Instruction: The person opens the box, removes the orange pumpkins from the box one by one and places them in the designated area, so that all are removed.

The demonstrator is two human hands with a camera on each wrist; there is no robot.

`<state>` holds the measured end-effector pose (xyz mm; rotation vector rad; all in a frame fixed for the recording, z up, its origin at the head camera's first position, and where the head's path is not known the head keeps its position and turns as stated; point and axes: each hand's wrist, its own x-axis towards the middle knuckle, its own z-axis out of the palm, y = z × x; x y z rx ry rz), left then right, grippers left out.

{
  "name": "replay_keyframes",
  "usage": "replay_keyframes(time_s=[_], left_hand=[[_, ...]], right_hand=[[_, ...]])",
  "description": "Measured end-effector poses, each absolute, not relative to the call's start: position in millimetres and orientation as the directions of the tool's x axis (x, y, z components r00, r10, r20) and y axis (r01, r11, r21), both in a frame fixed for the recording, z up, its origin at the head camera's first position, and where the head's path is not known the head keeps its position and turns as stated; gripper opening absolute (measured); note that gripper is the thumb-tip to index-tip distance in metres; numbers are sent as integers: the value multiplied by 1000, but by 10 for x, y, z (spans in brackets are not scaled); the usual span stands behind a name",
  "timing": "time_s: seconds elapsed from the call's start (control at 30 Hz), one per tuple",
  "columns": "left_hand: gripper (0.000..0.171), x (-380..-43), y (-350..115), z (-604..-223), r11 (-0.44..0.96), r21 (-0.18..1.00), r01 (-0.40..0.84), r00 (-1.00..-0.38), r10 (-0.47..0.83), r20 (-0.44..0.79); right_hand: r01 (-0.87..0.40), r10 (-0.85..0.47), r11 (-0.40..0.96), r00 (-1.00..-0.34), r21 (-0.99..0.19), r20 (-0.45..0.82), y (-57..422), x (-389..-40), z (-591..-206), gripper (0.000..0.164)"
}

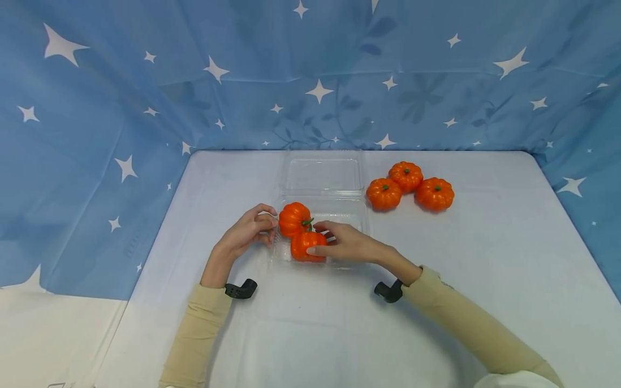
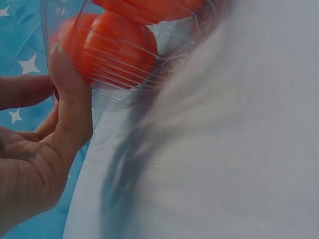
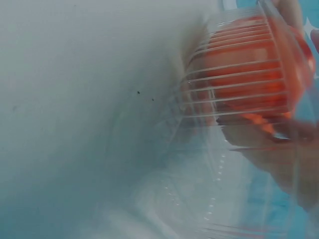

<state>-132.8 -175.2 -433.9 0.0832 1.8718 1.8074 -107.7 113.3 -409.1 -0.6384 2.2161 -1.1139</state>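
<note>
A clear plastic clamshell container (image 1: 359, 215) lies in the middle of the table, its lid (image 1: 324, 173) folded back away from the person. Two orange toy pumpkins with green stems are in its base: a rear one (image 1: 292, 217) and a front one (image 1: 302, 245). The right hand (image 1: 351, 243) reaches over the container's right side and grips the front pumpkin between thumb and fingers. At the left wall, the left hand (image 1: 248, 229) pinches the container's edge. The left wrist view shows the thumb (image 2: 67, 74) against the ribbed plastic, with pumpkins behind it.
Three more orange pumpkins (image 1: 406, 175) sit clustered to the right of the lid. A faint clear rectangular outline (image 1: 298, 353) lies at the table's near side. A blue star-patterned cloth (image 1: 271, 70) hangs behind the white table (image 1: 485, 258).
</note>
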Motion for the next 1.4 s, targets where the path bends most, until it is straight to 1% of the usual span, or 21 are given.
replay_keyframes(time_s=[0.53,0.63,0.87,1.27,1.4], left_hand=[[27,-1344,-1748,-4317,105,944,-312,-854,403,-328],[26,-1344,-1753,-4312,107,943,-315,-857,395,-331],[25,-1337,-1754,-4319,108,943,-315,-855,398,-332],[27,-1327,-1741,-4312,100,946,-309,-855,406,-322],[26,-1328,-1747,-4306,106,944,-313,-853,406,-329]], right_hand=[[-146,-668,547,-670,-824,-325,1062,-1151,-4109,71],[-138,-679,524,-663,-840,-314,1070,-1157,-4106,72],[-158,-701,471,-664,-868,-260,1122,-1151,-4106,67],[-200,-722,422,-664,-884,-195,1182,-1131,-4066,78],[-197,-727,397,-664,-896,-176,1197,-1134,-4076,77]])
